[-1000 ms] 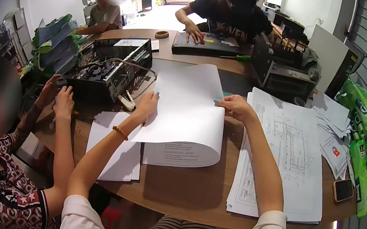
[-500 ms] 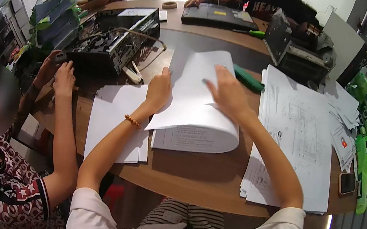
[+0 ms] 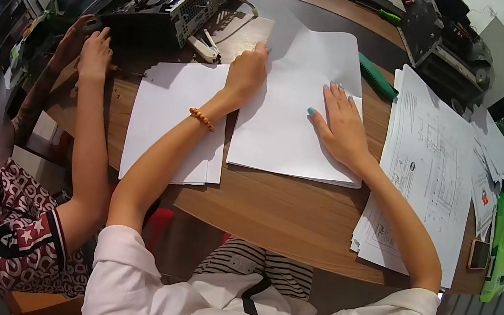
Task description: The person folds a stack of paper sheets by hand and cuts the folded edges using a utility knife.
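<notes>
A stack of white paper point(image 3: 296, 138) lies before me on the wooden table, its blank side up and its far part slightly raised. My left hand point(image 3: 247, 76), with a beaded bracelet at the wrist, is closed on the stack's left edge. Flat on the right half of the paper rests my right hand point(image 3: 342, 126), fingers stretched out. To the left is another pile of blank sheets point(image 3: 171, 116), partly under my left forearm. Printed sheets with drawings point(image 3: 429, 168) lie to the right, partly covered by my right forearm.
An opened computer case point(image 3: 183, 10) stands at the back left, near a co-worker's hands point(image 3: 92, 52). A green-handled tool point(image 3: 377, 77) lies beyond the paper. Dusty metal computer parts point(image 3: 449, 51) sit at the back right. A phone point(image 3: 479, 255) rests at the table's right edge.
The curled top sheet has come down flat, hiding the printed page beneath. My right hand has moved from the curled sheet to lie flat on it. The view has tilted downward.
</notes>
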A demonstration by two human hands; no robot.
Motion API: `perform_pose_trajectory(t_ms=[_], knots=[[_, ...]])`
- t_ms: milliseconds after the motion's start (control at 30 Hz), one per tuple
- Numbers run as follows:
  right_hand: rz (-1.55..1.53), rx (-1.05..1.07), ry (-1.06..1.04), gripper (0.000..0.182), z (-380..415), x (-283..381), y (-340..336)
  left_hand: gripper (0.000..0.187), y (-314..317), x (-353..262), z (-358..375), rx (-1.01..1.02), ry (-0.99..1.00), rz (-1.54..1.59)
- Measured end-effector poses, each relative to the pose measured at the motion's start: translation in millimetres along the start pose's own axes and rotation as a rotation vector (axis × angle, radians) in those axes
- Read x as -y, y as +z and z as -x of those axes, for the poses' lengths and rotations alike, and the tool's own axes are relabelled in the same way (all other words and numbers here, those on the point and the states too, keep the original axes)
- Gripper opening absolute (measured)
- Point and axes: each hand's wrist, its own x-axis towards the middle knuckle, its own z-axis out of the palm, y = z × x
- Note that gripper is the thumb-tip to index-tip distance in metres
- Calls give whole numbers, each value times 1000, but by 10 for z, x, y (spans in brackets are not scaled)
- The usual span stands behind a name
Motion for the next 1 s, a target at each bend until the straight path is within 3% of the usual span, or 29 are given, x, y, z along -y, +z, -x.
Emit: perform_pose_trajectory(t_ms=[167, 233, 267, 300, 367, 567, 633, 733, 833, 867, 900, 1000], knots=[[-156, -9, 73, 51, -129, 114, -328, 16, -7, -6, 7, 12, -23, 22], [-103, -287, -77, 49, -193, 188, -528, 14, 1, 18, 4, 6, -8, 21], [-118, -327, -79, 52, -195, 179, -553, 11, 10, 23, 7, -2, 8, 23], [-114, -324, -77, 52, -121, 121, -436, 11, 18, 26, 8, 0, 8, 28], [-29, -73, -89, 54, 76, 21, -128, 9, 5, 6, 14, 22, -2, 14], [-138, -169, -91, 59, 132, 335, -583, 11, -6, -7, 18, 25, -16, -16], [-38, 188, -100, 63, 423, 256, -266, 12, -17, -19, 54, 14, -3, -34], [-218, 39, -80, 68, 246, 412, -495, 11, 13, 20, 35, 6, 21, 17], [-134, -39, -114, 70, 192, 420, -558, 12, -7, -9, 34, 37, 11, -15], [-161, 154, -43, 72, 291, 326, -328, 12, -4, -11, 47, 23, 31, -13], [-124, 177, -118, 74, 297, 239, -194, 12, 2, 5, 54, 26, 39, -5], [-600, -85, -195, 70, -152, 360, -727, 14, -21, -23, 46, 32, 44, -5]])
